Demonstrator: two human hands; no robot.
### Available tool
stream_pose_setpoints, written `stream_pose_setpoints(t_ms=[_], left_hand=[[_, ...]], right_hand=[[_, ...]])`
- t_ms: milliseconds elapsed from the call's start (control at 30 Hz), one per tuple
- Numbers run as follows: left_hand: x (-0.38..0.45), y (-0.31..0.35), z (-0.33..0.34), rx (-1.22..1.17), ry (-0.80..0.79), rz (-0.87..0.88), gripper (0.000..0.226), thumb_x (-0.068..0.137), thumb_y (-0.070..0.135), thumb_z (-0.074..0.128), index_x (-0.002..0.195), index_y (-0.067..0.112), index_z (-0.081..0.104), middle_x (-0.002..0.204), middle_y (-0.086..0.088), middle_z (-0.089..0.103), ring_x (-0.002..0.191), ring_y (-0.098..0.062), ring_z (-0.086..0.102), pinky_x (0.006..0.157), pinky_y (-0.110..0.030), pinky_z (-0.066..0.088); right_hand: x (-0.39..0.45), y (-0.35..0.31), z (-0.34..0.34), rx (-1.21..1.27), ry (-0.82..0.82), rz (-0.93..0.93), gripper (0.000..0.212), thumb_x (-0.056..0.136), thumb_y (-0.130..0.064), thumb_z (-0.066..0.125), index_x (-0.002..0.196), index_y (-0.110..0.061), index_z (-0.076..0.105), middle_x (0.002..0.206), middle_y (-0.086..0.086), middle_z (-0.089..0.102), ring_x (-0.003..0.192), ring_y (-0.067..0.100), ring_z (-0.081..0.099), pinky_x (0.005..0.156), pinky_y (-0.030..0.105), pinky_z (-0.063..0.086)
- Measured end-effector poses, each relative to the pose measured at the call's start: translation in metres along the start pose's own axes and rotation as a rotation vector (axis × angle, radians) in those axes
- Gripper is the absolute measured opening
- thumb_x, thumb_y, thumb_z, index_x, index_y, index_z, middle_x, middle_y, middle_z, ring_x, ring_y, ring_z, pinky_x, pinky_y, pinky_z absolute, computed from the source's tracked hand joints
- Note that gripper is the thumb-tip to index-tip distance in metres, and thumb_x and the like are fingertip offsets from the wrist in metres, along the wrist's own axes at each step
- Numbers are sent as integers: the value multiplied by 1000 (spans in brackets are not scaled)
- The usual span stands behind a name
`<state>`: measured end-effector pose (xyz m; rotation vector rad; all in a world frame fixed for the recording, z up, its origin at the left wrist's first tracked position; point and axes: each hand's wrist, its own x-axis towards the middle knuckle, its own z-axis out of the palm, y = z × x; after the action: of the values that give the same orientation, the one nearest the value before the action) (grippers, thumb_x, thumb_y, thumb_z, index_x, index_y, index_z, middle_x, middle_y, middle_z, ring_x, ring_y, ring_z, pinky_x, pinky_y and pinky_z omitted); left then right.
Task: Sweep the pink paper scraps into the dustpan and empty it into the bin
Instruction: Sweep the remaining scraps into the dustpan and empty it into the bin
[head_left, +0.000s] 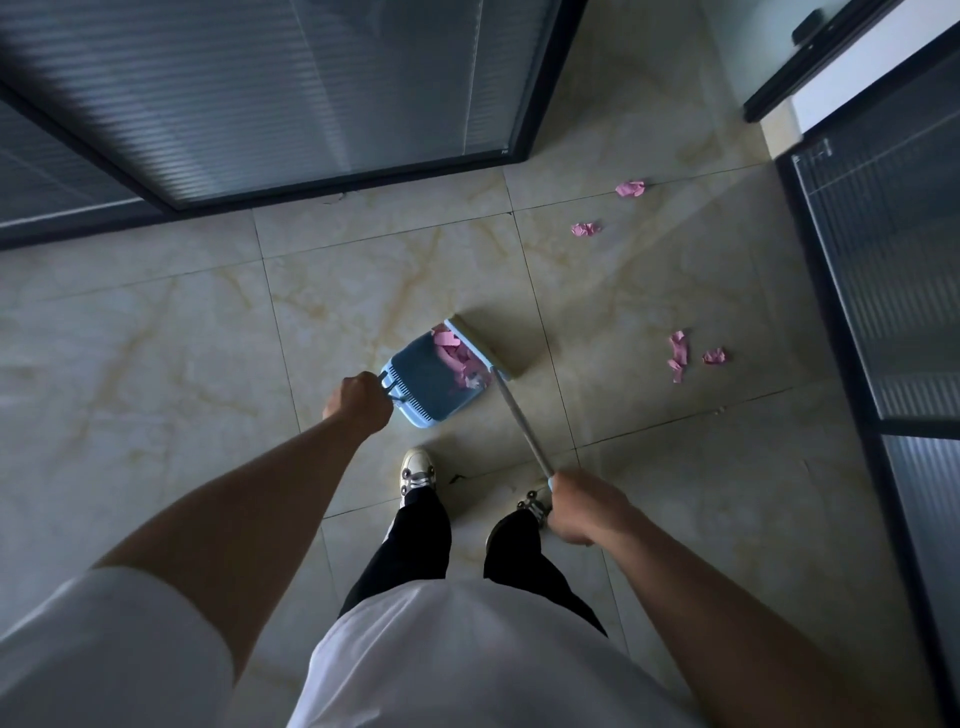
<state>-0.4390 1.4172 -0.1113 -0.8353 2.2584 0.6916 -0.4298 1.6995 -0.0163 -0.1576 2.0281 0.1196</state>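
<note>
**Sweeping pink paper into the blue dustpan**

Your white shirt (467, 660) fills the bottom of the head view, with your dark trousers (415, 540) and 2 white shoes (417, 470) below it on the tiled floor (156, 338).

Your left hand (358, 400) is curled tight around the handle of the blue dustpan (423, 384). That dustpan sits on the floor just ahead of your left shoe. Some pink scraps in the pan (454, 353) lie piled near its open edge.

Your right hand (579, 506) grips the thin pole of the broom (522, 426). Its fingers wrap around the pole's near end. That pole slants away from you to the broom head (498, 345), which lies right against the open edge of the dustpan.

More pink paper is still out on the floor to your right, well apart from the pan. 2 scraps (678, 356) lie close together near the right wall. 1 crumpled scrap (586, 229) lies farther ahead, and 1 more scrap (630, 188) lies beyond it.

Dark-framed glass panels (260, 104) stand ahead of you, and another dark-framed panel (893, 312) runs along your right side.
</note>
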Motion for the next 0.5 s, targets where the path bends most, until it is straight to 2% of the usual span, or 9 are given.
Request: stream_pose_setpoints(t_ms=[133,167,267,300,367,433,500], left_hand=[[2,7,7,15,-1,-10,22,92,15,50,102,-1,61,98,-18,64,77,-32,55,69,-35,50],[3,9,9,18,-2,-13,21,91,14,50,102,-1,60,96,-18,63,77,-31,55,68,-35,50],[3,11,10,17,1,-19,11,90,12,51,94,3,56,87,-14,55,75,-29,51,64,-33,44],[3,10,11,13,5,-23,8,90,12,51,91,5,54,87,-14,55,75,-29,52,64,-33,44],[4,7,11,9,8,-23,7,89,13,52,89,6,53,89,-15,57,75,-29,53,64,-32,45],[4,2,13,1,6,-26,8,89,15,52,88,7,53,91,-16,61,75,-31,55,65,-33,49],[3,0,14,-4,1,-30,9,90,17,52,87,8,53,93,-16,62,76,-31,57,67,-33,52]], right_hand=[[-15,9,1,39,-40,-50,17,82,-8,42,90,-17,55,90,8,60,82,28,56,62,26,40],[-18,13,0,74,-38,-46,16,83,-9,43,89,-17,56,91,7,59,84,28,54,62,26,38],[-27,29,1,175,2,-22,32,87,-19,48,118,-11,57,114,11,63,101,31,60,72,27,39],[-30,34,2,194,15,-19,37,87,-21,50,122,-11,55,113,10,63,102,29,60,72,27,40],[-37,43,7,229,23,-21,36,87,-23,52,121,-11,55,99,6,61,91,25,61,67,27,42],[-42,48,13,256,35,-16,25,87,-24,51,108,-13,56,88,4,58,81,24,59,58,28,39],[-44,53,19,286,67,21,24,85,-25,50,107,-15,55,93,8,62,81,24,58,59,28,38]])
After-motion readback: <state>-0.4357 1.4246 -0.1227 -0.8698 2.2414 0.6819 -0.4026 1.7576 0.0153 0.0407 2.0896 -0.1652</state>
